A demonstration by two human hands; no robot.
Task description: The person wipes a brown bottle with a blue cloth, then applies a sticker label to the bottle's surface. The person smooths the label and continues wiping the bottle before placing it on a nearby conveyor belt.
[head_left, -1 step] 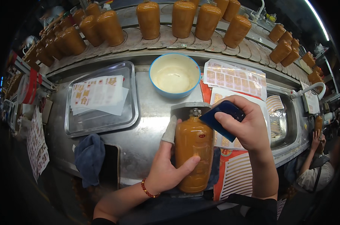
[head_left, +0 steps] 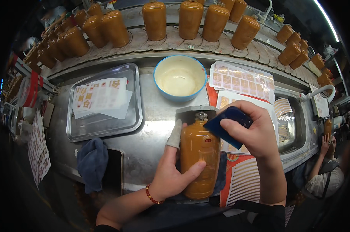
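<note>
A glossy amber-brown bottle (head_left: 194,145) lies tilted in front of me, its clear threaded neck pointing away. My left hand (head_left: 169,179) grips its left side, with the thumb across the front. A whitish cover (head_left: 175,134) sits on one finger of that hand. On the bottle's shoulder is a small red oval label (head_left: 208,140). Between thumb and fingers my right hand (head_left: 258,133) pinches a flat dark blue scraper (head_left: 223,130). The scraper's corner is at the bottle's right shoulder, just below the neck; whether it touches I cannot tell.
Beyond the bottle stands a blue-rimmed cream bowl (head_left: 180,77). A metal tray (head_left: 137,104) with decal sheets is left, above a blue cloth (head_left: 93,164). More decal sheets (head_left: 242,79) lie right, beside a sink (head_left: 298,143). Similar bottles ride a conveyor (head_left: 171,45) behind. Another person (head_left: 329,178) works at far right.
The scraper has shifted slightly left and tilted in my right hand. Bottles on the conveyor have moved a little to the right. My left hand and its bottle look the same.
</note>
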